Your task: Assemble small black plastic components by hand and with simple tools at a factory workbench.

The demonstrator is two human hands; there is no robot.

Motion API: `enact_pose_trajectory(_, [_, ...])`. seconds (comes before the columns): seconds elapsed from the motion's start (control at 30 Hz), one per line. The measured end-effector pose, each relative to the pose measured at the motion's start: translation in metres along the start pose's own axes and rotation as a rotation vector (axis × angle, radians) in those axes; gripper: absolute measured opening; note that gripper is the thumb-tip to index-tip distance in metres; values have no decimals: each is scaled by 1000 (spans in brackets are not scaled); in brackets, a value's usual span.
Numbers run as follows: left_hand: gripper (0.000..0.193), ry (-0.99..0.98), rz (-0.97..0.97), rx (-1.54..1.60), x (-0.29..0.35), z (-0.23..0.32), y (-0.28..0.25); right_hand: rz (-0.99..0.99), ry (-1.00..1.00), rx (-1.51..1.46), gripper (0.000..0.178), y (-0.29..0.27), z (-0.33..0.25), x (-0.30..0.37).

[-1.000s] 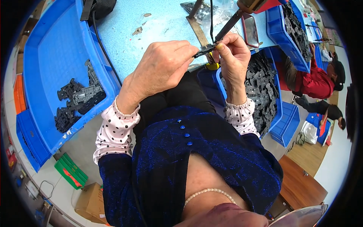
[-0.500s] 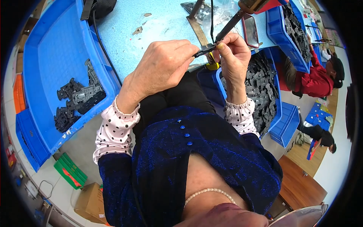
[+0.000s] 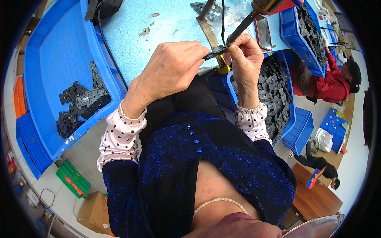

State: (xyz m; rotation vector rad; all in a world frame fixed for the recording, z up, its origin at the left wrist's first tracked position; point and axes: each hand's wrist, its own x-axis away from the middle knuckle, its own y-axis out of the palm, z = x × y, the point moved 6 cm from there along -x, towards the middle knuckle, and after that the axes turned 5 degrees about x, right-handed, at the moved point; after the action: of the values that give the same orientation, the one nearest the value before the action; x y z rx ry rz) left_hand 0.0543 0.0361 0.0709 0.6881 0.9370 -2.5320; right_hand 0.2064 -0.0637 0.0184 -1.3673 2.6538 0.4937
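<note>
Between my two hands I hold a small black plastic part (image 3: 215, 52) over the near edge of the blue work table. My left hand (image 3: 172, 69) has its fingers closed on the part's left end. The thumb and fingertips of my right hand (image 3: 245, 55) pinch its right end. A dark metal rod (image 3: 241, 28) slants down from a red and brown tool head (image 3: 265, 5), and its tip meets the part by my right fingertips. What the tip touches is hidden by my fingers.
At left stands a large blue bin (image 3: 51, 59) with several black parts (image 3: 83, 99). Another blue bin (image 3: 291, 115), full of black parts, is at right; a third (image 3: 286, 29) sits beyond it. A red-framed phone-like object (image 3: 263, 33) lies on the table. Co-workers are at right.
My hands and the part hold almost the same place. In the background at right, a person in dark clothes carrying something blue and red has moved toward the lower part of the view.
</note>
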Motion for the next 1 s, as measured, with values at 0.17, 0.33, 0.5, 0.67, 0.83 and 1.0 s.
enact_pose_trajectory(0.17, [17,-14,-12,-4,-1,-1,0,-4,-14,-4,10,0,0,-2])
enact_pose_trajectory(0.33, [17,-35,9,1,5,-8,-1,16,88,-24,7,-1,11,-1])
enact_pose_trajectory(0.5, [20,-137,-56,99,13,-14,35,21,126,174,9,-21,17,25])
enact_pose_trajectory(0.67, [29,-178,-48,1,34,16,4,52,348,76,18,-83,18,62])
enact_pose_trajectory(0.83, [30,-376,239,-446,85,-1,-153,137,445,269,20,-270,-6,132])
enact_pose_trajectory(1.0, [54,-871,-274,-830,251,-114,-275,261,897,949,23,-384,-18,213])
